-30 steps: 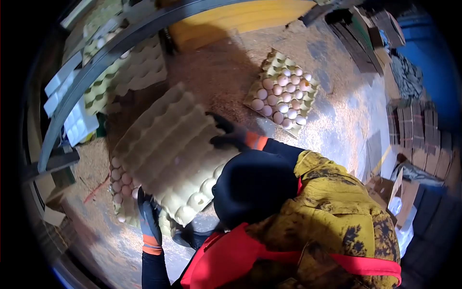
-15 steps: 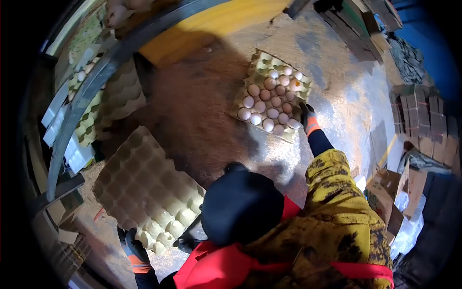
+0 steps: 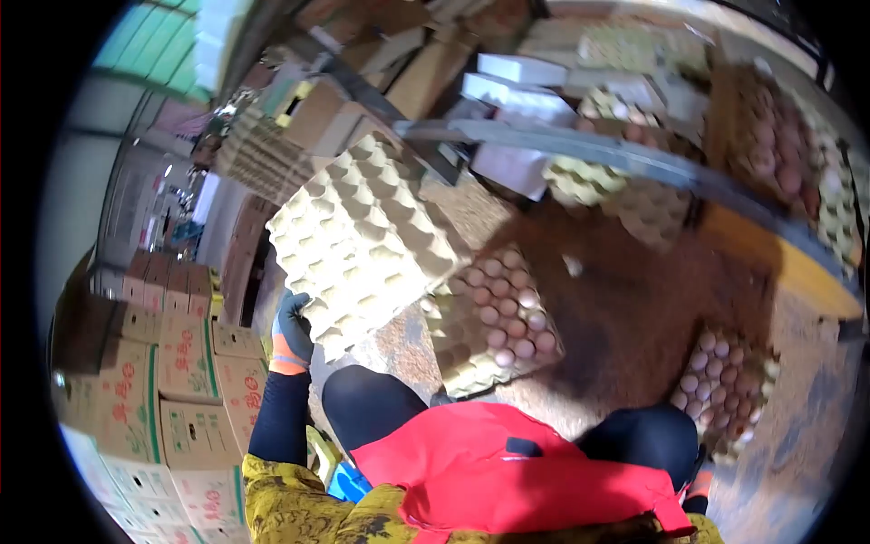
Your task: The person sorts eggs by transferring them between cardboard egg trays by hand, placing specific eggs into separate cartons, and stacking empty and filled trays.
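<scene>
My left hand [image 3: 292, 331], in a dark glove with an orange cuff, grips the near-left edge of an empty pulp egg tray [image 3: 362, 236]. That tray is raised and tilted, bright in the light. Under its right side lies a second tray holding brown eggs [image 3: 507, 308], with some bare cups toward the left. At the lower right, a third tray with pinkish eggs [image 3: 720, 385] rests on the floor. My right hand [image 3: 700, 485] is at its near edge, mostly hidden behind my knee. Only the cuff and a little of the glove show, so its grip cannot be made out.
Stacked printed cartons [image 3: 190, 408] stand on the left. A grey metal rail [image 3: 580, 140] curves across the back, with egg trays [image 3: 770, 136] and white boxes [image 3: 517, 82] behind it. A yellow beam [image 3: 770, 263] runs at the right. My knees and red apron [image 3: 507, 462] are in front.
My view has swung left. My left hand has lifted the empty tray, and a tray with brown eggs now shows below it. My right hand stays near the other egg tray, now mostly hidden.
</scene>
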`<state>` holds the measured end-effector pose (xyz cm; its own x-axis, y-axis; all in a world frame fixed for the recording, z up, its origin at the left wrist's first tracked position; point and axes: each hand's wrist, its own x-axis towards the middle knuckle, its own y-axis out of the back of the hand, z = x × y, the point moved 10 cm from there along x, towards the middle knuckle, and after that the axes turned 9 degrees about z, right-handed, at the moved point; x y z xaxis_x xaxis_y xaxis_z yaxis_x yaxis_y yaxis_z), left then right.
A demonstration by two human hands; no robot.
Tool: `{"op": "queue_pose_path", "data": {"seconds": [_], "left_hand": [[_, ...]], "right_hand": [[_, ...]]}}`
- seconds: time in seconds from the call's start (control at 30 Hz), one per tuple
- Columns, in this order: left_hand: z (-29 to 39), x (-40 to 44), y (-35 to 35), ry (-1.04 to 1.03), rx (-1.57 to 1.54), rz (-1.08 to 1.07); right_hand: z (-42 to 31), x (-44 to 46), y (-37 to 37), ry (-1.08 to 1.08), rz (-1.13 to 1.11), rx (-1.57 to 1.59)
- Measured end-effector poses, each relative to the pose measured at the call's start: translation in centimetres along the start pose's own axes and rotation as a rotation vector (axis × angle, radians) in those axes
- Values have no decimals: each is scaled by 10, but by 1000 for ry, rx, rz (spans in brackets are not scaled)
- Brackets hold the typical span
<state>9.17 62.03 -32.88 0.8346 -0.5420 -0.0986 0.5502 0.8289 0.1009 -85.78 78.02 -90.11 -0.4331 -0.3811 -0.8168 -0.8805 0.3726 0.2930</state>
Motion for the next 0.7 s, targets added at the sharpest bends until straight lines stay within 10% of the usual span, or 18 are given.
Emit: {"op": "queue_pose_path", "data": {"seconds": [0.07, 0.13, 0.23, 0.3, 0.4, 0.5, 0.6, 0.67, 0.7], "left_hand": [[-6, 29, 54, -22, -46, 100], [-22, 49, 88, -89, -30, 100], [-49, 64, 97, -358, 208, -12], [-52, 43, 39, 156, -558, -179], [-32, 43, 41, -431, 129, -164], [-21, 69, 50, -889, 512, -129], [-12, 114, 71, -665, 50, -123], [-11, 127, 63, 104, -760, -223], [-21, 137, 66, 110, -764, -269]], "right_hand": [[-67, -35, -31, 233, -154, -516], [-197, -143, -111, 1083, -279, -1323], [-340, -248, -228, 1741, -202, -1080], [-425, -292, -319, 1311, -396, -607], [-477, -499, -464, 1439, -762, -401], [-488, -725, -523, 2227, -717, -411], [-500, -860, -559, 2748, -451, -205], [-517, -920, -583, 2865, -338, -231], [-526, -939, -600, 2827, -397, -251]]}}
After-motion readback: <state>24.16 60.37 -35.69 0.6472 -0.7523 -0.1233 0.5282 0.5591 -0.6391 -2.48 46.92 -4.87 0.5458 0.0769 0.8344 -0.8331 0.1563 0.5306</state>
